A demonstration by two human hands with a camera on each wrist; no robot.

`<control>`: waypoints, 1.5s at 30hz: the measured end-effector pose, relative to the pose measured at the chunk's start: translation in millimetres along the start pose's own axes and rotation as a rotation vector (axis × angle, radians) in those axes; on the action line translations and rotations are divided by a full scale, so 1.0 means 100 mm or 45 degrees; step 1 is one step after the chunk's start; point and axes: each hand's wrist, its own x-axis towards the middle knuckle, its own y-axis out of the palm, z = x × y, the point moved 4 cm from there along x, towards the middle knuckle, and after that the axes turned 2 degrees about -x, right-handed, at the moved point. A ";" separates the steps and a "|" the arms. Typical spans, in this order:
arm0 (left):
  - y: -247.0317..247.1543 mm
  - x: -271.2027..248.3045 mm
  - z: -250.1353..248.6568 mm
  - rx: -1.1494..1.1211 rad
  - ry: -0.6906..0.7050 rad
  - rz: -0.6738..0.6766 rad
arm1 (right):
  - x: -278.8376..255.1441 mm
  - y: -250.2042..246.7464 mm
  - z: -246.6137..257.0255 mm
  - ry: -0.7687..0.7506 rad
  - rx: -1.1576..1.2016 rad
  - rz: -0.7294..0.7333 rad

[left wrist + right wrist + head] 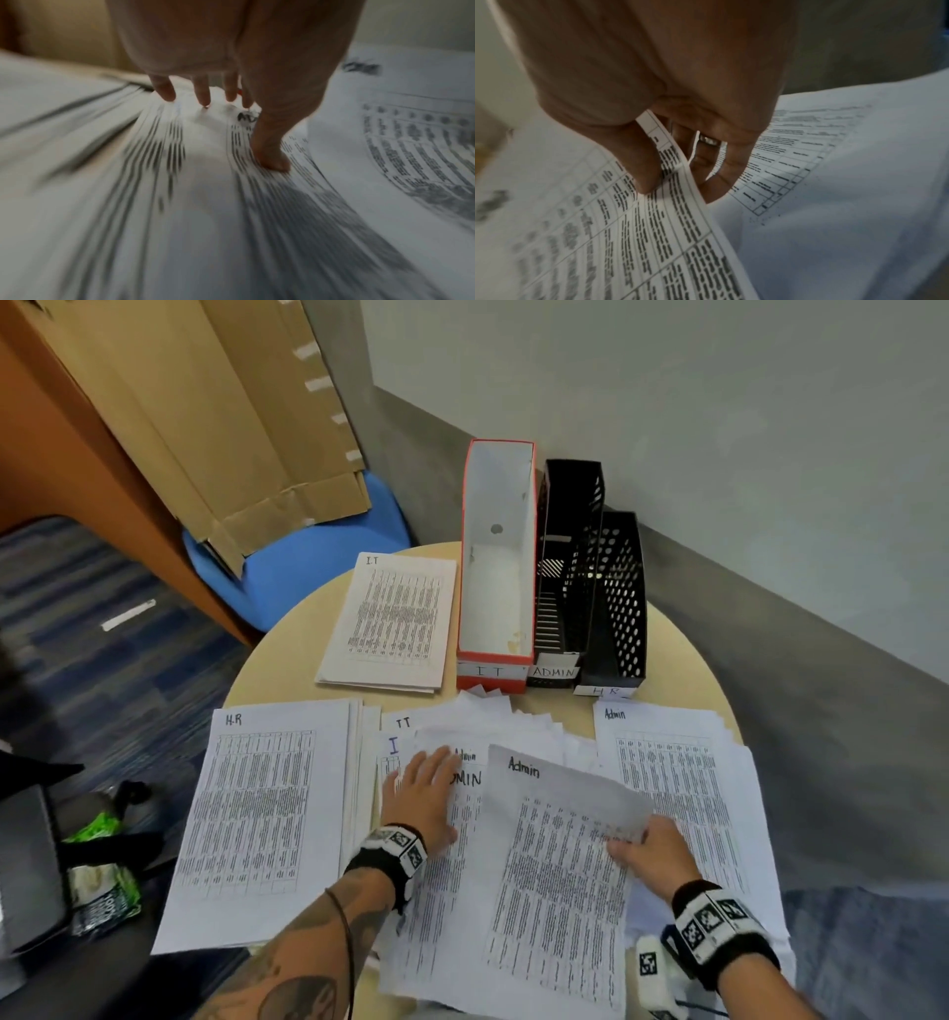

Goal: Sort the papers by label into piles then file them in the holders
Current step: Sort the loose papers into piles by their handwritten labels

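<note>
- The white printed sheet headed "Admin" (560,875) lies lifted atop the unsorted white paper heap (493,726), pinched at its right edge by the right hand (652,850), likely for moving.
- The left hand (426,793), fingers (203,95) straight, presses that heap flat left of the sheet, steadying it.
- The white "Admin" pile (683,793) lies right of the sheet on the round beige desk (287,639).

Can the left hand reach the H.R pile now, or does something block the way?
Probably yes: the left hand rests flat on the middle papers, and the H.R pile lies uncovered just beside it.
</note>
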 end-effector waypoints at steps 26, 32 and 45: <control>0.12 -0.52 0.10 -1.011 0.120 0.187 | -0.22 0.58 1.06 -0.362 -0.620 -0.347; 0.23 -0.65 0.12 -0.932 0.108 0.109 | -0.09 0.49 1.50 -0.418 -0.093 -0.113; 0.42 -0.83 -0.05 -0.795 -0.124 -0.130 | 0.71 0.31 1.32 -0.442 -1.083 -0.062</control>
